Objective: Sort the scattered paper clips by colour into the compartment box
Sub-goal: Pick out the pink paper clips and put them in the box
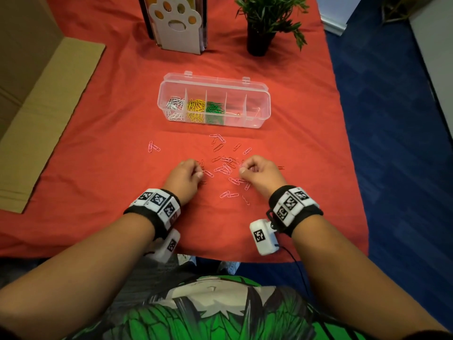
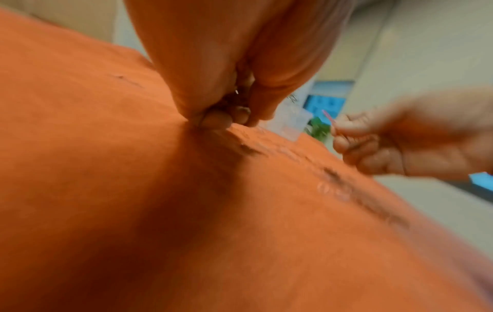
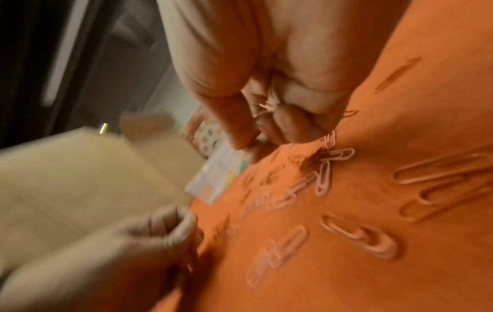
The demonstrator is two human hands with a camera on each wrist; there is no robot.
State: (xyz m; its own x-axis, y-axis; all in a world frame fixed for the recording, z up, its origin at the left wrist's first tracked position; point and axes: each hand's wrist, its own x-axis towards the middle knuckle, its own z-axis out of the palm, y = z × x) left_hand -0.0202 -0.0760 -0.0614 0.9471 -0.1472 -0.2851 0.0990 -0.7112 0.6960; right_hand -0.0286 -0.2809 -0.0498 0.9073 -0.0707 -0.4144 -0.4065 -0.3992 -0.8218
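The clear compartment box (image 1: 259, 104) holds white clips (image 1: 174, 105), yellow clips (image 1: 196, 107) and green clips (image 1: 215, 109) in its three left compartments. Pink and red paper clips (image 1: 225, 168) lie scattered on the red cloth between my hands. My left hand (image 1: 199, 173) is curled, fingertips (image 2: 216, 121) down on the cloth, with what looks like a few dark clips (image 2: 236, 92) tucked in the palm. My right hand (image 1: 241, 169) is curled round a small bunch of pink clips (image 3: 266, 107), and its thumb and forefinger reach down among the loose ones (image 3: 325, 175).
A paw-shaped white holder (image 1: 176, 23) and a potted plant (image 1: 259, 33) stand at the back of the table. Cardboard (image 1: 46, 114) lies along the left edge. The table's right edge drops to blue floor (image 1: 397, 143). Two pink clips (image 1: 153, 147) lie apart at the left.
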